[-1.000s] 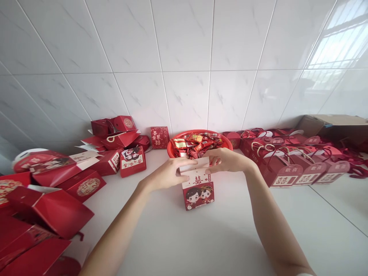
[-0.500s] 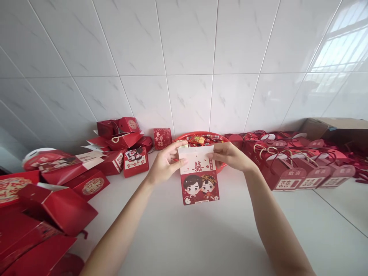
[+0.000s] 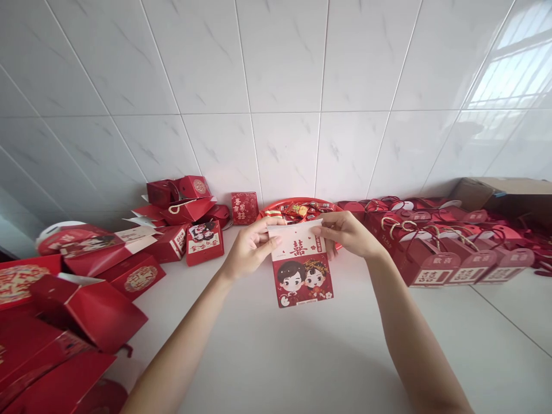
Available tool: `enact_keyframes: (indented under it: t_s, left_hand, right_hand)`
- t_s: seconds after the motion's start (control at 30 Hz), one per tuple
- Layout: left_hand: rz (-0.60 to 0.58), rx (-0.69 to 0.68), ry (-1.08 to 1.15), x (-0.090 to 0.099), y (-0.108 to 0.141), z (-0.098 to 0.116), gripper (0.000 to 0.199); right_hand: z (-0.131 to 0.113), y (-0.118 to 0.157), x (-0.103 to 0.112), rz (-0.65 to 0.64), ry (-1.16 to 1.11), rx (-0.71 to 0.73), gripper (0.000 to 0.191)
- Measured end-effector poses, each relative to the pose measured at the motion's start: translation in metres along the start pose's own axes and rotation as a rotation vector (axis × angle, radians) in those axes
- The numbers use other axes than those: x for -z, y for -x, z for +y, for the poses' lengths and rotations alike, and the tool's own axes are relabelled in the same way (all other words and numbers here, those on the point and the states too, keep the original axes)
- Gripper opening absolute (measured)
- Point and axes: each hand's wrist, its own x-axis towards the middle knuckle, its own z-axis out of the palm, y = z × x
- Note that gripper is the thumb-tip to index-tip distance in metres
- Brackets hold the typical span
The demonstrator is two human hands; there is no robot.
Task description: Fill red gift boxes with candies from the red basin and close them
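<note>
Red/white gift box point(image 3: 302, 270) w/ cartoon couple, upright, top edge pinched by left hand point(image 3: 249, 248) & right hand point(image 3: 345, 233) fingers

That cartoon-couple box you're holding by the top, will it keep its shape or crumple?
The cartoon-couple box looks like thin card, so it probably flexes under a firm squeeze. The left hand and right hand pinch only its top edge, suggesting it is light.

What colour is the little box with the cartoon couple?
The small cardboard cartoon-couple box is red below, white on top, seen clearly in the head view.
</note>
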Motion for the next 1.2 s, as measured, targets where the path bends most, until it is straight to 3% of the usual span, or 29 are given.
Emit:
enact_keyframes:
  t_s: [0.23,0.5,0.77,0.87,0.97,1.2]
  left_hand:
    - [0.013,-0.036,-0.068,0.0014,-0.0033,-0.0040,0.024]
    - [0.097,-0.077,-0.093,0.0018,-0.0030,-0.0062,0.022]
    - [0.035,-0.026,-0.067,-0.0005,0.0002,-0.0030,0.022]
    - [0.006,0.008,0.033,0.0005,0.0004,0.0005,0.033]
    - [0.054,0.048,0.096,0.0006,-0.0014,0.0022,0.044]
    - [0.092,0.026,-0.052,-0.0005,-0.0032,0.0021,0.039]
  right_hand:
    - [0.0033,0.0003,0.0043,-0.008,-0.031,0.013,0.036]
    - [-0.0034,0.0050,0.0089,-0.121,-0.114,-0.055,0.041]
    - [-0.0025,-0.0001,0.0022,-0.023,-0.033,-0.100,0.044]
    - [-0.0036,0.0003,0.0023,-0.011,-0.019,-0.068,0.042]
    - [-0.0053,0.0017,0.0033,0.007,-0.011,-0.047,0.043]
    - [-0.0034,0.0019,0.0029,0.013,-0.040,-0.041,0.041]
